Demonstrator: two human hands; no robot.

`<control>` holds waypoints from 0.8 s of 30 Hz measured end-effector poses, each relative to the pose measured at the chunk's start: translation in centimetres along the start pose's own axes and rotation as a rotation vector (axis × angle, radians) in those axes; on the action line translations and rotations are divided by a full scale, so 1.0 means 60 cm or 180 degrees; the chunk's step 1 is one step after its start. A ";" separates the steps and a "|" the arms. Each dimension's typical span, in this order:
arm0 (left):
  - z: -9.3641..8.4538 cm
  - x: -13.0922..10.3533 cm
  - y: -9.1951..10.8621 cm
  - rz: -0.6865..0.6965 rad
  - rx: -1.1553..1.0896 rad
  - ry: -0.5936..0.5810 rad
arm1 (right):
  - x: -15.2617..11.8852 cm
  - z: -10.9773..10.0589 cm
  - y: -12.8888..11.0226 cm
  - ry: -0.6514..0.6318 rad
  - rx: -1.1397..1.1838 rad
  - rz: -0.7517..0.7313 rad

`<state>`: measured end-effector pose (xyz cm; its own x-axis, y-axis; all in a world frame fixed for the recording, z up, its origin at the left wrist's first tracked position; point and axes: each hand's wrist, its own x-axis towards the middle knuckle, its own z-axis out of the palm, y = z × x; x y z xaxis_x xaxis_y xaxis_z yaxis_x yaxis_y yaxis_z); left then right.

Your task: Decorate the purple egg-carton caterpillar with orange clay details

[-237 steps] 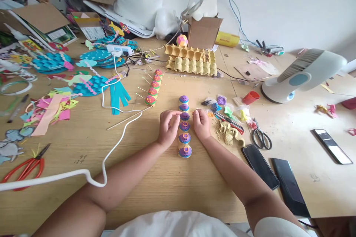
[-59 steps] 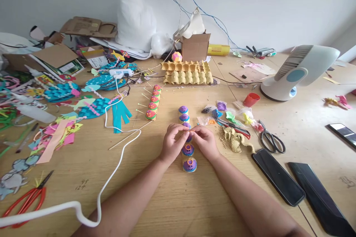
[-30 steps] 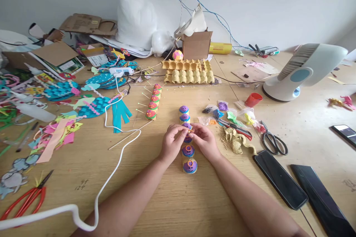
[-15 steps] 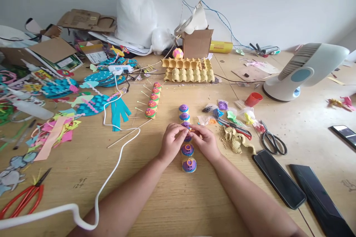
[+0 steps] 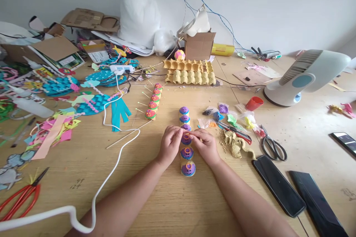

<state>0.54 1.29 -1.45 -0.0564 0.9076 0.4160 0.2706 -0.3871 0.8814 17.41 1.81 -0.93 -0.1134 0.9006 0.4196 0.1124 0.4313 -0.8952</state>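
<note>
A strip of egg-carton bumps, coated in purple and blue clay with small dark eyes, runs away from me down the middle of the table. Orange clay rings sit on the nearer bumps. Over the middle of this strip, my left hand is closed in a pinch, thumb against fingers. Opposite it, my right hand pinches too, and the fingertips of both meet. A tiny thin orange piece of clay seems to be between them; the fingers mostly hide it. Bags of coloured clay lie to the right.
A red and green bump strip with pins stands further left. Right are a utility knife, black scissors, a phone, a red cup and a fan. A white cable and red-handled scissors lie left; egg cartons behind.
The view has tilted a little. My hands stay pinched together over the strip, and the fingertips have come slightly closer, with the right fingers straighter.
</note>
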 end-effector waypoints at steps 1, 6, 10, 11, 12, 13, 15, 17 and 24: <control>-0.001 0.000 0.000 -0.0053 -0.0013 0.0029 | 0.000 0.000 -0.001 0.0012 0.0007 0.0026; -0.002 -0.001 -0.002 -0.0199 -0.0106 0.0176 | -0.001 0.000 -0.003 0.0090 0.0006 0.0203; -0.001 -0.002 -0.002 -0.0156 -0.0064 0.0178 | -0.003 0.002 0.001 0.0167 0.0114 0.0451; -0.001 -0.003 -0.002 -0.0138 -0.0046 0.0173 | -0.003 0.003 0.002 0.0179 0.0180 0.0521; -0.001 -0.003 -0.002 -0.0120 -0.0030 0.0169 | -0.003 0.003 0.002 0.0191 0.0247 0.0588; -0.001 -0.003 -0.002 -0.0100 -0.0014 0.0164 | -0.003 0.003 0.002 0.0202 0.0306 0.0643; -0.001 -0.004 -0.001 -0.0056 0.0015 0.0157 | -0.003 0.003 0.001 0.0232 0.0377 0.0712; -0.001 -0.003 -0.001 -0.0025 0.0044 0.0151 | -0.003 0.003 -0.001 0.0248 0.0390 0.0744; -0.002 -0.004 -0.001 0.0037 0.0137 0.0179 | 0.002 0.000 -0.001 0.0224 0.0326 0.0713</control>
<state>0.44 1.09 -1.58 -0.1065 0.8920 0.4392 0.3126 -0.3893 0.8665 17.40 1.90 -0.83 -0.0276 0.9762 0.2152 0.0259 0.2159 -0.9761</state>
